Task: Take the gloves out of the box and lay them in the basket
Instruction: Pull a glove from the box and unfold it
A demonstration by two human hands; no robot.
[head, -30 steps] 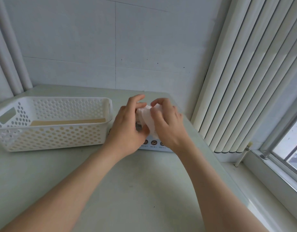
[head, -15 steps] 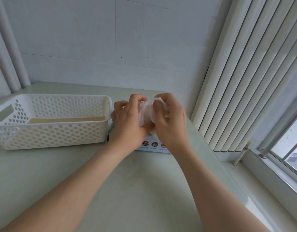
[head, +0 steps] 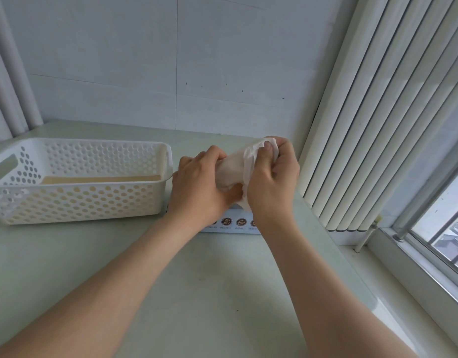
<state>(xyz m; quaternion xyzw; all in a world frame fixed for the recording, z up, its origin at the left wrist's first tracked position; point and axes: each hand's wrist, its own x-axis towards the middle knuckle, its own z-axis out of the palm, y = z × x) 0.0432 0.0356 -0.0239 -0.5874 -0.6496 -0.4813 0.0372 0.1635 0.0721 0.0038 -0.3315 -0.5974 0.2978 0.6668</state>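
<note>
Gloves gripped above the box.
Left hand and right hand pinched the crumpled, translucent wad right of the perforated basket.

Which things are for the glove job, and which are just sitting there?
For the job: the gloves, gripped by the left hand and right hand; the box under them, mostly hidden; the white basket beside it.
Just there: the blinds, the window, the table everything stands on.
</note>
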